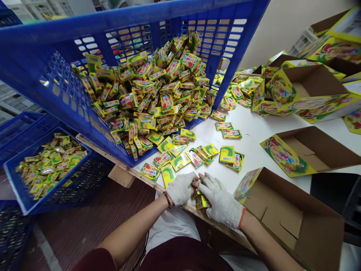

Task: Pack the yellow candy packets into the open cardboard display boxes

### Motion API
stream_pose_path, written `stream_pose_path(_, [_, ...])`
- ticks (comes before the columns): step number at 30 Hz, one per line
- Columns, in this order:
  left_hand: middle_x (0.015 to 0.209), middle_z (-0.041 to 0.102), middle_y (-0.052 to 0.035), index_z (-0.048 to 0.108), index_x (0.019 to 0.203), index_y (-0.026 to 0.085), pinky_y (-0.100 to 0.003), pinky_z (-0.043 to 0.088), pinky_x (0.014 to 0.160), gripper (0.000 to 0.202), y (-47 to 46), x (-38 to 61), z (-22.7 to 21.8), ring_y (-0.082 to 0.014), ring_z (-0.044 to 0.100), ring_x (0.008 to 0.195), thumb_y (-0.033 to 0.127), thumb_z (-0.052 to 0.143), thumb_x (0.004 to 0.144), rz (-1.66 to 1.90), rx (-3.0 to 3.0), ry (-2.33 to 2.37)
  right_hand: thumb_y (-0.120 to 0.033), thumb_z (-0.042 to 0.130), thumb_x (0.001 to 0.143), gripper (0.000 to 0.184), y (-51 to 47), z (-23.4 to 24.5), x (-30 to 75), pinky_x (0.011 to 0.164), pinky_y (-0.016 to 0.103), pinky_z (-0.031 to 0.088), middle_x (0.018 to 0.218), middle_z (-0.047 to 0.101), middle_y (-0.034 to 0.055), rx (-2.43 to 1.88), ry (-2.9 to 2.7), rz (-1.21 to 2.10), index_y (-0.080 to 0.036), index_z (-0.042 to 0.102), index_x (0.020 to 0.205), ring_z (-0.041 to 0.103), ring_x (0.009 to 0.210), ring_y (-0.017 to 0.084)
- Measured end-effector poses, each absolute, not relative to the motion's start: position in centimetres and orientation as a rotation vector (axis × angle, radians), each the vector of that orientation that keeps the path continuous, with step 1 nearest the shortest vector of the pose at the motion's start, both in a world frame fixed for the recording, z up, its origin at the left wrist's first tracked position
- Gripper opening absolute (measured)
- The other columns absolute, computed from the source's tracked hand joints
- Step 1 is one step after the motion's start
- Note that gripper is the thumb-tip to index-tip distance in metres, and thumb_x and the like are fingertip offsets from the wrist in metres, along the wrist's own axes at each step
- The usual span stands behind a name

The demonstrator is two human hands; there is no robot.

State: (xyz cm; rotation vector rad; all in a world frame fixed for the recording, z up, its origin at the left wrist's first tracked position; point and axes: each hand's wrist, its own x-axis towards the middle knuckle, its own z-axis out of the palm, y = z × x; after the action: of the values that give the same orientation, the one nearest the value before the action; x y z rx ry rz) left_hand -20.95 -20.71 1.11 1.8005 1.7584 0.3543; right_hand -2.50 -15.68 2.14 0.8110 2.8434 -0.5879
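Observation:
A short row of small yellow boxes (201, 202) sits at the table's front edge, partly covered by my gloved hands. My left hand (179, 189), in a white knit glove with bare fingertips, is curled at the left end of this row. From the right, my right hand (221, 199), gloved too, closes over the same boxes; its fingertips meet the left ones. Just beyond lie loose yellow-green boxes with fruit pictures, among them a flat yellow box (168, 175) beside my left hand and a pair of boxes (227, 154) farther out.
A tipped blue crate (135, 17) spills a big heap of boxes (166, 86) onto the white table (251, 130). Open display cartons (318, 229) stand at right, more stacked behind. A lower blue crate (17, 195) at left holds more boxes.

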Motion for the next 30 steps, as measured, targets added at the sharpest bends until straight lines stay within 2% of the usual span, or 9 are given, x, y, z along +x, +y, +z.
stream_pose_path(2, [0.113,0.071,-0.0021,0.06,0.12,0.023,-0.029,0.05,0.09,0.03,-20.3,-21.8,1.3,-0.0182,0.064,0.104,0.021,0.054,0.091,0.406,1.83,1.734,-0.019,0.063,0.061,0.084,-15.9,2.0,-2.7,0.108,0.055,0.033,0.142,0.05,0.0202,0.893,2.864,-0.557,-0.014,0.05,0.143,0.04,0.133,0.039])
stream_pose_path(5, [0.121,0.065,-0.0102,0.062,0.118,0.021,-0.041,0.045,0.1,0.027,-18.8,-23.3,1.9,-0.0268,0.058,0.116,0.024,0.057,0.091,0.375,1.886,1.89,-0.025,0.062,0.067,0.072,-16.2,2.2,-3.0,0.101,0.051,0.039,0.124,0.059,0.0195,0.999,2.854,-0.517,-0.011,0.057,0.137,0.051,0.116,0.036])
stream_pose_path(9, [0.127,0.058,-0.0184,0.061,0.115,0.016,-0.052,0.04,0.103,0.037,-17.0,-24.8,2.1,-0.0357,0.052,0.122,0.014,0.068,0.079,0.279,1.894,2.079,-0.027,0.063,0.069,0.074,-16.5,2.2,-2.6,0.102,0.05,0.041,0.128,0.056,0.0202,0.996,2.803,-0.576,-0.009,0.053,0.141,0.051,0.117,0.035])
stream_pose_path(13, [0.113,0.066,-0.0143,0.065,0.107,0.016,-0.046,0.044,0.099,0.025,-17.0,-25.3,1.5,-0.0305,0.06,0.111,0.013,0.061,0.082,0.38,1.816,1.973,-0.024,0.065,0.068,0.08,-17.0,1.8,-1.4,0.105,0.051,0.04,0.136,0.053,0.0192,1.038,2.81,-0.654,-0.014,0.049,0.146,0.049,0.123,0.035])
stream_pose_path(18, [0.105,0.074,-0.0053,0.071,0.102,0.02,-0.031,0.052,0.092,0.021,-17.3,-23.4,0.5,-0.0205,0.067,0.098,0.023,0.059,0.086,0.603,1.609,1.712,-0.025,0.068,0.074,0.064,-17.9,0.5,-1.1,0.101,0.045,0.048,0.125,0.058,0.0145,1.083,2.949,-0.919,-0.02,0.055,0.136,0.057,0.116,0.03])
stream_pose_path(21, [0.103,0.076,-0.0045,0.072,0.104,0.018,-0.029,0.054,0.087,0.026,-17.3,-21.1,-0.4,-0.0194,0.068,0.095,0.032,0.06,0.086,0.761,1.429,1.632,-0.03,0.073,0.073,0.079,-18.6,-1.0,-0.7,0.108,0.05,0.044,0.143,0.046,0.0177,1.234,3.112,-1.009,-0.023,0.04,0.145,0.048,0.133,0.035])
stream_pose_path(25, [0.091,0.073,-0.0077,0.069,0.103,0.014,-0.03,0.055,0.074,0.048,-17.7,-18.2,-1.5,-0.0192,0.067,0.082,0.049,0.036,0.097,0.959,1.188,1.611,-0.039,0.077,0.073,0.118,-19.3,-2.9,0.4,0.11,0.06,0.039,0.163,0.009,0.0195,1.457,3.116,-1.129,-0.034,-0.007,0.155,0.021,0.149,0.042])
stream_pose_path(27, [0.087,0.071,-0.0071,0.068,0.101,0.015,-0.03,0.054,0.073,0.054,-17.8,-17.3,-1.9,-0.0187,0.066,0.079,0.055,0.032,0.097,1.025,1.105,1.591,-0.044,0.079,0.071,0.127,-19.3,-3.4,0.6,0.11,0.06,0.039,0.162,0.011,0.0193,1.437,3.097,-1.205,-0.035,-0.018,0.154,0.02,0.149,0.044])
stream_pose_path(30, [0.088,0.069,-0.0068,0.066,0.105,0.016,-0.031,0.054,0.076,0.056,-18.2,-16.9,-2.0,-0.0191,0.066,0.081,0.06,0.034,0.095,1.092,1.029,1.559,-0.045,0.078,0.072,0.123,-19.2,-3.6,0.4,0.11,0.057,0.041,0.153,0.027,0.0199,1.374,3.15,-1.175,-0.03,-0.011,0.156,0.033,0.143,0.042])
